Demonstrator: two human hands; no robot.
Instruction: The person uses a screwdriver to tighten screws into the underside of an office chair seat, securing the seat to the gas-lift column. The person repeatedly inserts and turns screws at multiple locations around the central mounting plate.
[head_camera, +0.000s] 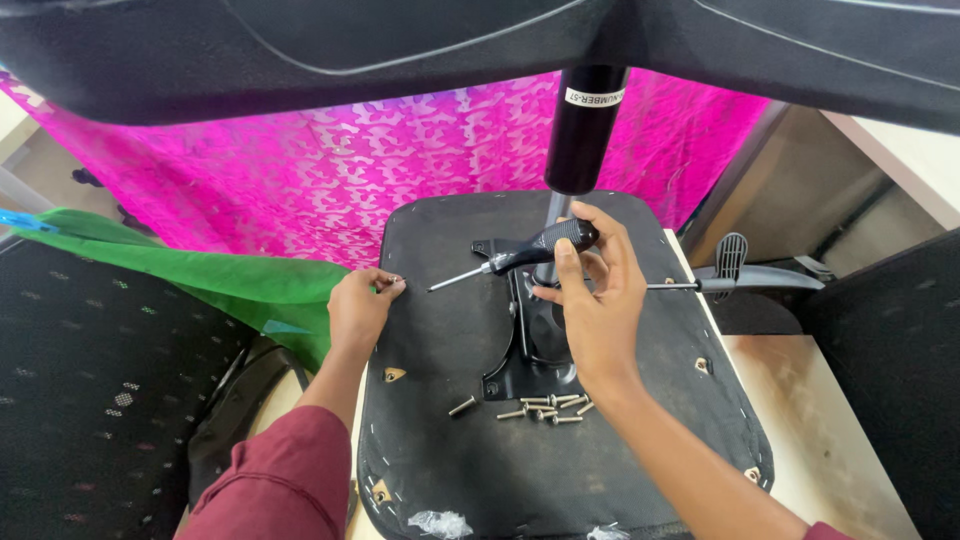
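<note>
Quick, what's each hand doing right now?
Left hand: closed, pinching a small screw at the seat's edge.
Right hand: closed, holding a screwdriver by its black handle.

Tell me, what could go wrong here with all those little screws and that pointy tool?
The loose silver screws lie unsecured on the black upturned chair seat; a bump could roll them off. The left hand pinches one small screw near the seat's edge, so it might drop onto the green cloth. The right hand holds the black-handled screwdriver, tip aimed toward the left hand, which could poke the fingers.
</note>
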